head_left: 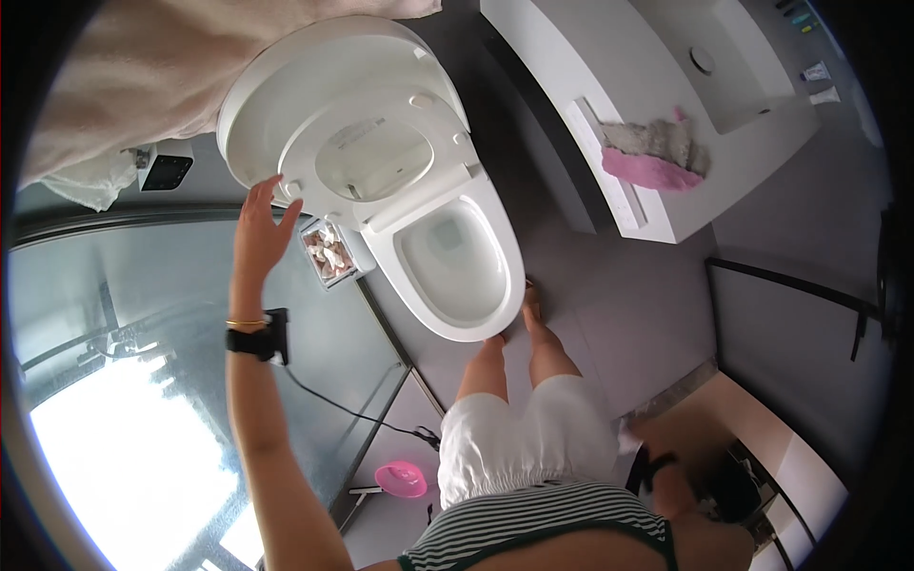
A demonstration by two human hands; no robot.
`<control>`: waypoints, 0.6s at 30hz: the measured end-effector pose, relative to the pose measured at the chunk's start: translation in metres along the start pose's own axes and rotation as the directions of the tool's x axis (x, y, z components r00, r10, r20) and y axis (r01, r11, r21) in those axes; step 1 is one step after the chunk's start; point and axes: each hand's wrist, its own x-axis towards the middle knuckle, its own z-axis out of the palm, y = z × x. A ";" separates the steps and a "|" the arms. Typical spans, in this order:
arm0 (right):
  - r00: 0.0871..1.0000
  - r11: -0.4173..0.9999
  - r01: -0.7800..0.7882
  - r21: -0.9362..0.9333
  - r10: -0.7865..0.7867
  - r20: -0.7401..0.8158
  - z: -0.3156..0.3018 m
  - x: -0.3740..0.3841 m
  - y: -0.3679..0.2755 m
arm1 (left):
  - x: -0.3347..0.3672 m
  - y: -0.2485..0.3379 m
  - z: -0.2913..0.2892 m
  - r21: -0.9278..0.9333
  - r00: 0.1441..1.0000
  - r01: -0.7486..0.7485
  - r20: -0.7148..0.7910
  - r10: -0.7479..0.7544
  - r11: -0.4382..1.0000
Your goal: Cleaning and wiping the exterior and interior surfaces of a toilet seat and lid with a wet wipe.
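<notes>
A white toilet (452,262) stands in front of me with its seat (357,157) and lid (262,105) raised. Some water shows in the bowl. My left hand (262,228) reaches up beside the raised seat's left edge, thumb and fingers apart, holding nothing. Its fingertips are at or very close to the seat's rim; contact is unclear. A black strap with a small device (259,335) is round that wrist, and a cable trails from it. Low at my right side, my right hand (632,440) is small and blurred beyond a black wrist strap (657,466), so its fingers cannot be made out.
A clear bin of crumpled tissues (327,252) stands left of the toilet, by a glass panel (324,333). At right, a pink and grey cloth (652,164) lies on the white washbasin counter (657,86). A pink basin (401,479) is low left; a beige towel (162,76) hangs upper left.
</notes>
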 end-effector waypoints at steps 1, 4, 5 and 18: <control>1.000 1.000 0.001 0.009 -0.001 -0.005 -0.030 0.029 -0.015 | 0.005 0.003 0.013 0.043 0.991 0.031 -0.132 -0.025 0.999; 0.989 0.968 -0.024 0.248 -0.013 0.149 -0.095 0.093 -0.100 | 0.017 0.012 0.044 0.092 0.947 0.020 -0.320 0.011 0.996; 0.984 0.825 0.169 0.539 -0.169 -0.049 -0.087 0.148 -0.092 | 0.026 0.023 0.059 0.065 0.945 0.009 -0.327 0.012 0.998; 0.957 -0.537 0.121 0.835 -0.161 -0.242 -0.161 0.430 -0.429 | 0.032 0.035 0.110 0.073 0.815 0.121 -0.577 -0.057 0.990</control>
